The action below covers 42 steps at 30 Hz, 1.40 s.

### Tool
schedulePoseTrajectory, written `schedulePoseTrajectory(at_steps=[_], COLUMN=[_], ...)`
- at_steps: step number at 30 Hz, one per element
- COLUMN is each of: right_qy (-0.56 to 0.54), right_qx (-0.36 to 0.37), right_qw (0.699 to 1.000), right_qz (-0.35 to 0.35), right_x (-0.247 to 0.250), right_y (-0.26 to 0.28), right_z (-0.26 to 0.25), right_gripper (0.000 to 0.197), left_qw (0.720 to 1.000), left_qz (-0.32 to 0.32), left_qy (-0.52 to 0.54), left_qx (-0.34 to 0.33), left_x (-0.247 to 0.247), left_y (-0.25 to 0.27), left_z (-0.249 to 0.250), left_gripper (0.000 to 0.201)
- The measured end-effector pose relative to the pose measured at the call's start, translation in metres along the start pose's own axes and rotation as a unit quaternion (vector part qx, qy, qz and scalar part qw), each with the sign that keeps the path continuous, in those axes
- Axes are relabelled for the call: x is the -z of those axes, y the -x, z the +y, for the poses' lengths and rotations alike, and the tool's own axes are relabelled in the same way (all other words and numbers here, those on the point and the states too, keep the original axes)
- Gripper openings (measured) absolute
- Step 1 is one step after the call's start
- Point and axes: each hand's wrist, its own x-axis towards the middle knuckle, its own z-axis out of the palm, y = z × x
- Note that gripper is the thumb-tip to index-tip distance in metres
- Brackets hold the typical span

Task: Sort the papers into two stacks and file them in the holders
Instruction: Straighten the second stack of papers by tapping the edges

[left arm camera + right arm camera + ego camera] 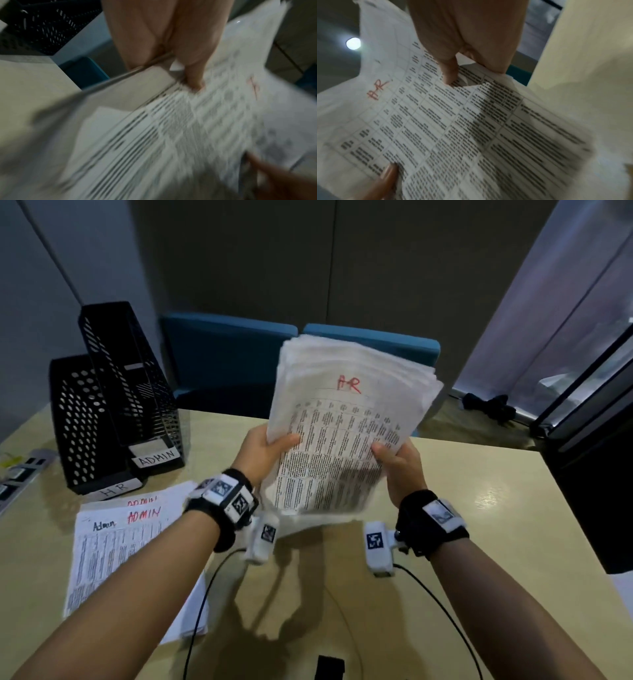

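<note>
A thick stack of papers marked HR [346,419] is held raised above the worktop [462,494], gripped at its lower part by both hands. The left hand [263,453] is closed on the stack's left edge, thumb across the top sheet and fingers behind; the right hand [399,463] is closed on the right edge in the same way. In the wrist views each thumb is seen pressed on the printed face, though the left one is blurred.

To the left of the left hand, a second stack marked ADMIN [120,546] lies flat on the worktop. Beyond it, further left and away from the hands, two black holders are set side by side: one labelled HR [82,422] and one labelled ADMIN [137,392]. No papers can be seen in either holder.

The sorting is judged complete, since two labelled stacks exist. The filing is left: the HR stack is in hand but not yet in its holder, and the ADMIN stack is untouched on the worktop.
</note>
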Motion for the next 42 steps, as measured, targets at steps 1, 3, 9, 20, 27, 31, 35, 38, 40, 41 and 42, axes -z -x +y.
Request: schedulePoseTrajectory(at_steps=[1, 3, 9, 20, 27, 31, 35, 38, 40, 41, 42], right_qy=[0.004, 0.018, 0.074, 0.3, 0.707, 0.709, 0.705, 0.697, 0.689, 0.687, 0.69], right_qx=[0.011, 0.007, 0.004, 0.264, 0.233, 0.26, 0.315, 0.356, 0.376, 0.38, 0.378], right_qw=[1.0, 1.0, 0.997, 0.915, 0.659, 0.638, 0.606, 0.587, 0.58, 0.58, 0.581], right_qz=[-0.003, 0.002, 0.003, 0.051, -0.103, -0.149, -0.191, -0.209, -0.217, -0.216, -0.208], right_x=[-0.001, -0.006, -0.02, -0.041, -0.074, -0.091, -0.104, -0.108, -0.107, -0.107, -0.106], right_y=[0.0, 0.004, 0.032, 0.012, 0.019, 0.017, 0.016, 0.013, 0.011, 0.011, 0.011], right_z=[0.001, 0.003, 0.026, -0.052, -0.073, -0.067, -0.063, -0.062, -0.062, -0.062, -0.062], right_gripper=[0.038, 0.033, 0.032, 0.056, 0.059, 0.074, 0.079, 0.078, 0.074, 0.073, 0.074], left_qw=[1.0, 0.999, 0.997, 0.99, 0.992, 0.994, 0.995, 0.995, 0.995, 0.994, 0.994], left_qz=[0.021, 0.053, 0.06, 0.07, 0.038, 0.018, 0.014, 0.029, 0.036, 0.038, 0.041], left_qy=[-0.003, 0.004, 0.057, 0.12, 0.11, 0.105, 0.089, 0.087, 0.09, 0.093, 0.096], left_qx=[-0.008, -0.011, 0.003, -0.03, -0.037, -0.036, -0.035, -0.033, -0.034, -0.035, -0.035], left_x=[-0.002, -0.004, -0.011, 0.014, 0.017, 0.02, 0.022, 0.02, 0.018, 0.017, 0.016], left_y=[0.006, 0.016, 0.045, 0.021, 0.014, 0.013, 0.013, 0.014, 0.014, 0.015, 0.015], left_z=[-0.008, -0.026, -0.066, -0.022, -0.023, -0.022, -0.021, -0.019, -0.015, -0.014, -0.013], left_gripper=[0.017, 0.013, 0.04, 0.054, 0.043, 0.045, 0.051, 0.047, 0.042, 0.04, 0.039])
